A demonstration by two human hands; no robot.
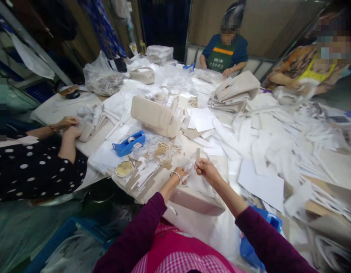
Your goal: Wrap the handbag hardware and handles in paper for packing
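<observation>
Just below the right hand (pixel 206 170) lies a bag (pixel 198 201)

Far-left of the right hand (pixel 205 168), a beige bag (pixel 151 112) blocks a straight reach; a bag pile (pixel 238 88) blocks the far right. Between these 2, a hand could pass over flat white sheets (pixel 200 119). On the left, a blue tape dispenser (pixel 126 147) and a round tin (pixel 124 169) stand as 2 obstacles.
</observation>
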